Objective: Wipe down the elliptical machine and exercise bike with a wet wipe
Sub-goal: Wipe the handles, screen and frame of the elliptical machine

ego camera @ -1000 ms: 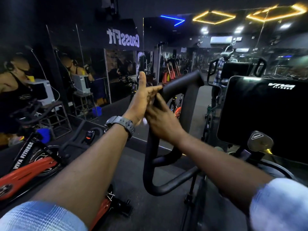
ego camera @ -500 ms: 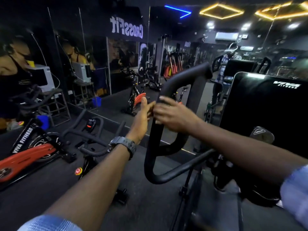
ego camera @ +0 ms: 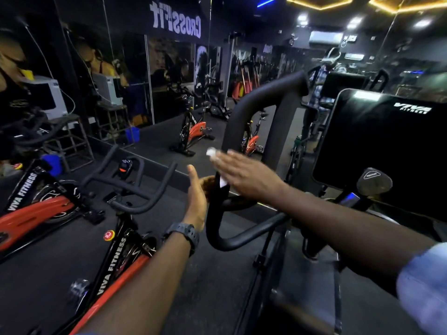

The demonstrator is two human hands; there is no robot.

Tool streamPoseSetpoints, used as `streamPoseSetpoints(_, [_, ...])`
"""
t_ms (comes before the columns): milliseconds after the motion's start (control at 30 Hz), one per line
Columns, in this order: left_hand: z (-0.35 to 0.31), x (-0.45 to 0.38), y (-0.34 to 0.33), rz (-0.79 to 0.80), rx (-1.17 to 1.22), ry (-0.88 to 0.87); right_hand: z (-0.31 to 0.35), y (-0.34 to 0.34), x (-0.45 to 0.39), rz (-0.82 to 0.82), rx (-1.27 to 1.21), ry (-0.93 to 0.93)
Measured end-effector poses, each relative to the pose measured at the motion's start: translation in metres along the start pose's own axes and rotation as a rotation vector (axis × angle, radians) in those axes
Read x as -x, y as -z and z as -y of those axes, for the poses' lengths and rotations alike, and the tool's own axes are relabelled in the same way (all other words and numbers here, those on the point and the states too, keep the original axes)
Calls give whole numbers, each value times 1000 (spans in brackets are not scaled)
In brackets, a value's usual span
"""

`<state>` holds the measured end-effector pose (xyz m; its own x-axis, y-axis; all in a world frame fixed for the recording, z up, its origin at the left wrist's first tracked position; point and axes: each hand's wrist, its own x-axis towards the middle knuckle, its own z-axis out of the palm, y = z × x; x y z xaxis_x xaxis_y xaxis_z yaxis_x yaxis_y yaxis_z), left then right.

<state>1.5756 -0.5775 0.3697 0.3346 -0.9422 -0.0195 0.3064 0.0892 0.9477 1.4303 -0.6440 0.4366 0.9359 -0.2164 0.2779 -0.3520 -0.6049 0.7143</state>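
Pressure should stay even, so we keep our right hand (ego camera: 244, 174) flat, its fingers straight over the wet wipe (ego camera: 212, 152), and draw it along the whole elliptical handle (ego camera: 256, 112) without skipping the bend. Our left hand (ego camera: 197, 197) is wide and holds nothing, its fingertips at the bar at 9 o'clock of the right hand; the exercise bike (ego camera: 116, 250) waits at 7 o'clock.

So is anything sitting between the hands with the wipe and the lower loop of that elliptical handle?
Nothing visible. The right hand lies flat over the wet wipe on the elliptical handle, the left hand close beside it. The bar runs bare down to its lower loop. The exercise bike stands off to the left, apart.
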Motion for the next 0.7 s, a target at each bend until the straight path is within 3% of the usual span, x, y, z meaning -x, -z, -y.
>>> streamPoseSetpoints(100, [0,3,0,7,16,-6,1,7,-12,-24,36,-153])
streamPoseSetpoints(267, [-6,6,-3,30,19,6,91,-25,47,144,-130,53])
streamPoseSetpoints(367, [-4,7,-3,47,-5,-5,76,-21,69,20,-142,110])
streamPoseSetpoints(467, [0,9,-3,54,-72,-20,38,-2,70,-106,-73,-27])
streamPoseSetpoints(533, [3,10,-6,49,-106,-28,32,9,55,-24,14,-198])
streamPoseSetpoints(700, [9,7,-8,49,-124,6,78,27,9,462,-93,-440])
